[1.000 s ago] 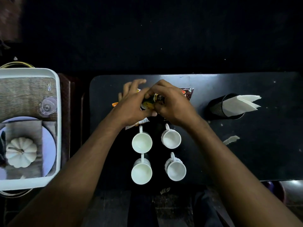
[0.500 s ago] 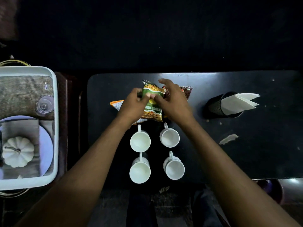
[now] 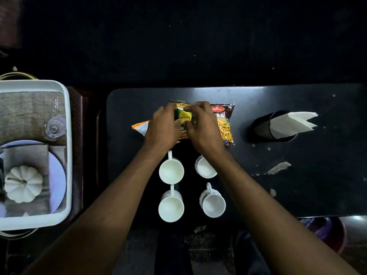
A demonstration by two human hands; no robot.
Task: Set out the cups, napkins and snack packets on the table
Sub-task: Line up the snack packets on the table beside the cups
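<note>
4 white ceramic cups (image 3: 171,171) sit at centre of the dark counter (image 3: 317,195); white napkins (image 3: 294,122) stand at right. Left hand (image 3: 162,128) and right hand (image 3: 202,128) grip the green-and-yellow snack packet (image 3: 183,117) at upper centre; placement looks nearly done.

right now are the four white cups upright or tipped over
Upright. All four white cups show round open mouths facing the camera, standing in a two-by-two group on the black table. They look empty.

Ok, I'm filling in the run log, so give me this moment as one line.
phase: arranging snacks | left hand + right hand: both gripping green snack packet | four cups: set | napkins: in holder
</note>
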